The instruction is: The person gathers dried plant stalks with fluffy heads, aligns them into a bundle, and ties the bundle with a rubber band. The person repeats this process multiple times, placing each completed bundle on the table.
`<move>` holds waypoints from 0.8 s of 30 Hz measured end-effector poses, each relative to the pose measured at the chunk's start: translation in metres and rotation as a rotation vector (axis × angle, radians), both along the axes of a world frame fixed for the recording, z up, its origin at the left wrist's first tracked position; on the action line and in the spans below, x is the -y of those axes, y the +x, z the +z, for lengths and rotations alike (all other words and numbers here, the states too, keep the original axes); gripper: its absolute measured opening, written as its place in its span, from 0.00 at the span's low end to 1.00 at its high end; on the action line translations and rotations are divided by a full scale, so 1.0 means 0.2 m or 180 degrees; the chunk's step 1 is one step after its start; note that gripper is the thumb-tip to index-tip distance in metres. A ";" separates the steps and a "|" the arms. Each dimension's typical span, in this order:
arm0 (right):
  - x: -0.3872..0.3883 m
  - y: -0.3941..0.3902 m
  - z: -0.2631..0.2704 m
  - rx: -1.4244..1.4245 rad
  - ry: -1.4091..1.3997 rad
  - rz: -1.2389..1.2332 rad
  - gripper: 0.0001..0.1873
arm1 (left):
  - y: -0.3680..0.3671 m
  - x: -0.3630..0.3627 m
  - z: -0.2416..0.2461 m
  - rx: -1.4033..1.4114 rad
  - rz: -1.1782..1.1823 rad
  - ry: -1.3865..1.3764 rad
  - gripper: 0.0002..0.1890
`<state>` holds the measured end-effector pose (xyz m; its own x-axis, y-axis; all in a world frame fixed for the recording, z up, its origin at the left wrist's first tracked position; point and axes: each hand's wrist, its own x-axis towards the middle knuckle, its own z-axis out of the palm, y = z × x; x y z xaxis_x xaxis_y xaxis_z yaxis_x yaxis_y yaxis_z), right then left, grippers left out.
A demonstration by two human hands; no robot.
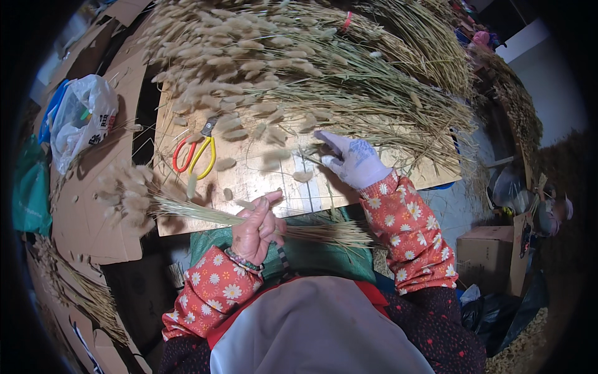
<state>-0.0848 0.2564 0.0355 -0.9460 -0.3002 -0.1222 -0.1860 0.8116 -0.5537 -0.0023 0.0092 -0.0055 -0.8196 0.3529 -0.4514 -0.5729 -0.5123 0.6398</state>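
My bare left hand (258,229) is closed around a bundle of dried bunny-tail grass (201,210), its fluffy heads to the left and its cut stems to the right. My right hand (348,156), in a pale work glove, is over the wooden board (252,182), thumb and fingers apart, near a few loose stems; whether it touches one I cannot tell. Scissors-like shears (198,152) with one red and one yellow handle lie on the board's left part. Beyond my hands a large heap of the same grass (261,61) spreads across the board.
Cardboard sheets (100,210) lie at the left, with a white plastic bag (84,121) on them. More grass stems (88,294) lie lower left. A cardboard box (483,252) and black bags (495,311) stand at the right. Another person (551,212) is at the far right.
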 end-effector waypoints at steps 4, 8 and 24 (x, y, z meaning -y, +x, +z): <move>0.02 -0.03 0.04 -0.0319 -0.0244 -0.0657 0.23 | 0.00 0.00 0.00 -0.0026 0.0004 0.0038 0.22; 0.04 -0.05 0.03 -0.1379 0.0509 -0.0299 0.19 | 0.00 0.00 0.00 0.0027 0.0015 -0.0008 0.22; 0.00 -0.07 -0.03 -0.1791 -0.0163 -0.0707 0.12 | 0.00 0.00 0.01 0.0031 -0.0009 0.0003 0.24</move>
